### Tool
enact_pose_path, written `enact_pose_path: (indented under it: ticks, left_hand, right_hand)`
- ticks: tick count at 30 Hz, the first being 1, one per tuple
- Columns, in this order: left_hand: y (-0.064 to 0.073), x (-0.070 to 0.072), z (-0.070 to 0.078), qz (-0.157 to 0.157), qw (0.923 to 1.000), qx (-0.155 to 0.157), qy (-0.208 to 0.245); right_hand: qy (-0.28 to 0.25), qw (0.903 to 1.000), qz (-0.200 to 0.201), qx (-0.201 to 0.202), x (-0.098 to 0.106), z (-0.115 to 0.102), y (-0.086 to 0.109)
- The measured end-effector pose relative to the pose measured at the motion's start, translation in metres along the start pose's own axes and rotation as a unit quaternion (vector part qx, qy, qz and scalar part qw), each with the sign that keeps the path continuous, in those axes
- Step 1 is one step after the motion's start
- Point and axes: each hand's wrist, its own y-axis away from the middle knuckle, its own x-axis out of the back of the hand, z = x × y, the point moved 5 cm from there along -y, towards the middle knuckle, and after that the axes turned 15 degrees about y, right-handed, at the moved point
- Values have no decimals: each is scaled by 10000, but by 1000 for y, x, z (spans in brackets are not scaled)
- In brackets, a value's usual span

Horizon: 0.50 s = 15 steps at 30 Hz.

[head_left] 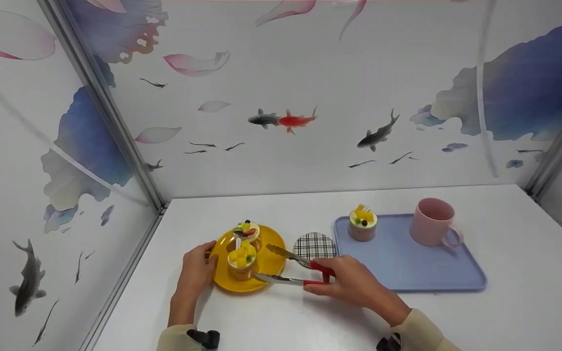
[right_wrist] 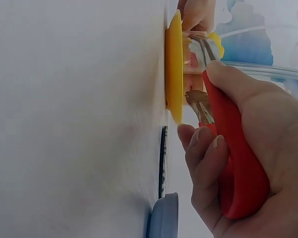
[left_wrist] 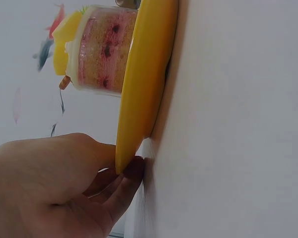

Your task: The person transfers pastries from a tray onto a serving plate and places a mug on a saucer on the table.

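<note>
My left hand (head_left: 195, 270) pinches the left rim of a yellow plate (head_left: 272, 236), with the thumb above and fingers beneath in the left wrist view. Two small dessert cups stand upright on the plate: a front cup (head_left: 242, 259) topped with yellow fruit, and a back cup (head_left: 247, 231) with mixed fruit. Layered pink and tan cake (left_wrist: 107, 49) shows through one cup's clear wall. In my right hand (head_left: 351, 282) are red-handled metal tongs (head_left: 281, 280). Their arms are spread over the plate's right half, the nearer tip beside the front cup. Whether that tip touches is unclear.
A round checked coaster (head_left: 314, 244) lies between the plate and a blue tray (head_left: 408, 273). The tray bears a third dessert cup (head_left: 362, 225) at its back left and a pink mug (head_left: 432, 223) at its back right. Printed walls (head_left: 310, 161) rise behind and left.
</note>
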Motion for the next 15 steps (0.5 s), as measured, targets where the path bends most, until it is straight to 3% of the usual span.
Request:
enact_pose_path:
  ticks: [7, 15]
  left_hand:
    - [-2, 0, -1, -37, 10000, 54, 19]
    - [-1, 0, 2, 66, 9998, -130, -93]
  right_hand:
    - [39, 9997, 180, -137, 3, 5, 1]
    - [-101, 9990, 440, 35, 7, 10, 4]
